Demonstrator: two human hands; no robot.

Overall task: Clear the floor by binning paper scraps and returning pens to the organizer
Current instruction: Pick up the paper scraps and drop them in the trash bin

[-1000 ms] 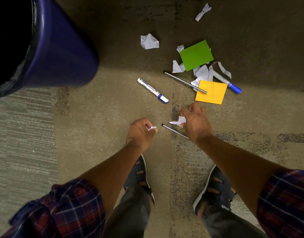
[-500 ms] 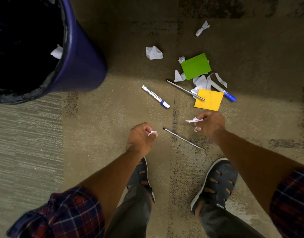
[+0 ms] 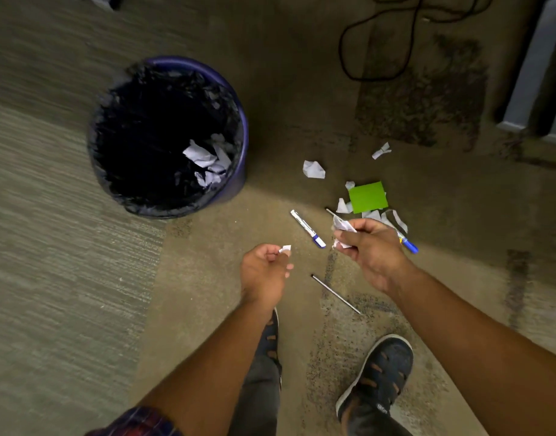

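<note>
White crumpled scraps [image 3: 314, 169] and a blue-capped pen [image 3: 308, 228] are scattered flat on carpet beside the blue bin [image 3: 239, 180]; what may be thin refills lie nearby.

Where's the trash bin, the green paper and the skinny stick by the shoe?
trash bin [image 3: 243, 143], head view, on its blue rim.
green paper [image 3: 367, 197], head view, on its middle.
skinny stick [image 3: 335, 294], head view, on the middle of its shaft.

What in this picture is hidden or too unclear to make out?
Head view, the only one:
- Bin: black liner too dark to show how full it is.
- Yellow note: the right hand covers that spot now.
- Blue-capped pen: same hand hides its barrel.
- Scrap in the left hand: mostly covered by fingers.
- Organizer: nowhere in frame.
</note>
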